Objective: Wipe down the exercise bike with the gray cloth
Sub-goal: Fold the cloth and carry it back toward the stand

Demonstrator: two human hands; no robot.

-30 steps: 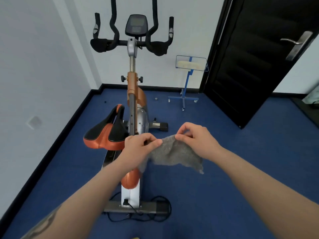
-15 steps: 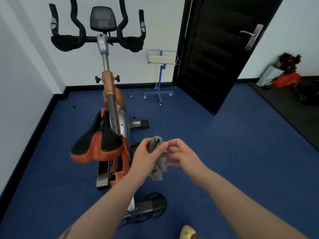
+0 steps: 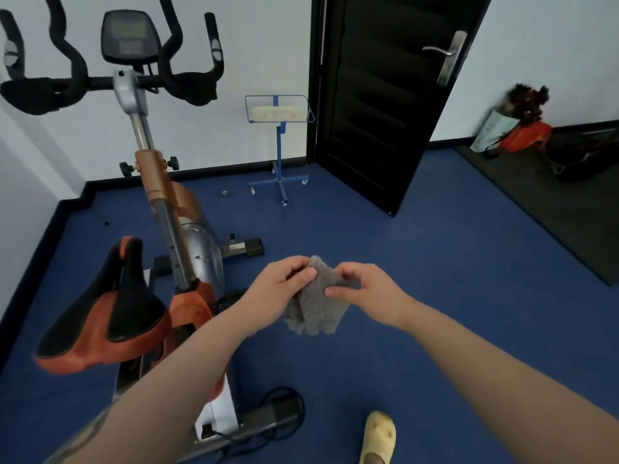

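The gray cloth [image 3: 316,304] hangs folded in the air between my hands, right of the bike. My left hand [image 3: 276,293] pinches its upper left edge, and my right hand [image 3: 366,289] pinches its right side. The orange and black exercise bike [image 3: 197,259] stands on the left. Its saddle [image 3: 104,313] is near me, and the black handlebars [image 3: 110,80] and console [image 3: 129,36] are at the far end. Neither hand touches the bike.
Blue carpet [image 3: 435,296] covers the floor. A blue wheeled stand [image 3: 279,145] stands by the far wall, next to an open black door [image 3: 385,95]. Bags [image 3: 522,128] sit on a dark mat at the right. A black cable [image 3: 284,416] lies by the bike's rear foot. My yellow shoe [image 3: 378,433] is below.
The cloth was spread wide between my hands a second ago; now it is folded into a bunch. My view has swung right, so the bike sits further left.
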